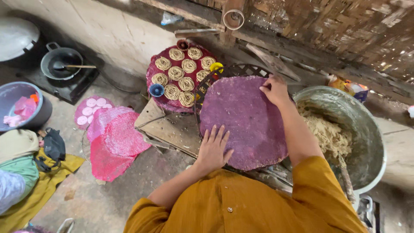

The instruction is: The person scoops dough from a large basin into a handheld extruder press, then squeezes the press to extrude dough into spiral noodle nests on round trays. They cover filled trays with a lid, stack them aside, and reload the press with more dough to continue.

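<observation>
A large round purple mat (246,116) lies flat over a dark wire rack (235,70) in front of me. My left hand (213,149) rests palm down on the mat's near left edge, fingers spread. At the far right edge my right hand (275,89) holds the mat's rim with curled fingers. Behind it a red round tray (152,71) carries several coiled noodle nests (176,73).
A big metal basin (366,129) of pale noodle dough stands at my right. Pink and red mesh mats (114,142) lie on the floor at left. A black pan (60,64) sits on a stove, next to a grey bucket (17,105). A wooden board (170,129) lies under the rack.
</observation>
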